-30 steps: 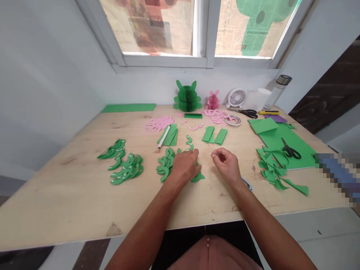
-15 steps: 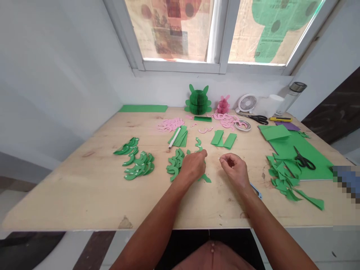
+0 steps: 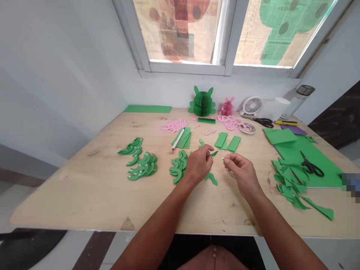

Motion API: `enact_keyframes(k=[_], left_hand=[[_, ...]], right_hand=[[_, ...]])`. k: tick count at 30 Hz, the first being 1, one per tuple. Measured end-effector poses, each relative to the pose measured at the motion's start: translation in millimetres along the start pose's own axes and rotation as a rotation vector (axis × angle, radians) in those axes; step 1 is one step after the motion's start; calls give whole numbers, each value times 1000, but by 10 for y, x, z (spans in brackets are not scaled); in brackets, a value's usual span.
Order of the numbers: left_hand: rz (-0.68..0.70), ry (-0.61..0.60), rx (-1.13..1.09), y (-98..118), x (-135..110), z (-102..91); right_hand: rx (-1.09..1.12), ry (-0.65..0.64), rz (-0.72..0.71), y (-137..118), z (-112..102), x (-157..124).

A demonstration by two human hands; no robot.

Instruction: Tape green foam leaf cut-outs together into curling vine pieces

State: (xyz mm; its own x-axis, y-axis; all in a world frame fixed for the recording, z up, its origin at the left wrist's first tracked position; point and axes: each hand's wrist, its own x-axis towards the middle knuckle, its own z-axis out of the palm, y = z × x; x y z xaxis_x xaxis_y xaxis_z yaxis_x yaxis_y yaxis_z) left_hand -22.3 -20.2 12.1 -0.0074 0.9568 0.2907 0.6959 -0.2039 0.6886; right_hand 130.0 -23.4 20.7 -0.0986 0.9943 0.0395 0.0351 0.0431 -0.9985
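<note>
My left hand [image 3: 200, 162] is closed, its fingertips on a curved green paper cutout [image 3: 214, 154] that sticks out to the right. Between thumb and forefinger my right hand [image 3: 240, 170] pinches a small strip of white tape [image 3: 223, 159], a short gap away from the left hand. Below those fingers shows the edge of what looks like a tape roll [image 3: 231, 173], mostly hidden by the hand. Another wavy green cutout [image 3: 211, 178] lies under the left hand. Beside it is a heap of green cutouts [image 3: 177, 167]; further left are curved green pieces [image 3: 143, 167] with white strips on them.
A white pen [image 3: 178, 139] rests on green paper rectangles [image 3: 185, 140]. Pink cutouts [image 3: 176, 125], a tape roll [image 3: 246, 128] and a green honeycomb paper figure [image 3: 203, 103] stand or lie behind. At right are black scissors [image 3: 311, 168], green scraps [image 3: 289, 180] and a yellow cutter [image 3: 286, 123].
The view has shifted slightly. My left hand has turned so that the green cutout shows beyond its fingertips. My right forearm now covers the light-blue object seen beside it before.
</note>
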Motion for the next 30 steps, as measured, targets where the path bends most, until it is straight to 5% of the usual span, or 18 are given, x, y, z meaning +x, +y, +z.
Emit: enact_keyframes(k=[6,12,23,30], left_hand=[[21,83,-93,33,-22,22],[34,143,-88,49,-25,42],[13,138,-77,94,-44,76],[-96,79,-277,118,-29,75]], right_hand=[[290,94,130,-29,168,72],[543,47,215,55,229,72],[663,23,217,104,210,62],[663,16,220,125,204,64]])
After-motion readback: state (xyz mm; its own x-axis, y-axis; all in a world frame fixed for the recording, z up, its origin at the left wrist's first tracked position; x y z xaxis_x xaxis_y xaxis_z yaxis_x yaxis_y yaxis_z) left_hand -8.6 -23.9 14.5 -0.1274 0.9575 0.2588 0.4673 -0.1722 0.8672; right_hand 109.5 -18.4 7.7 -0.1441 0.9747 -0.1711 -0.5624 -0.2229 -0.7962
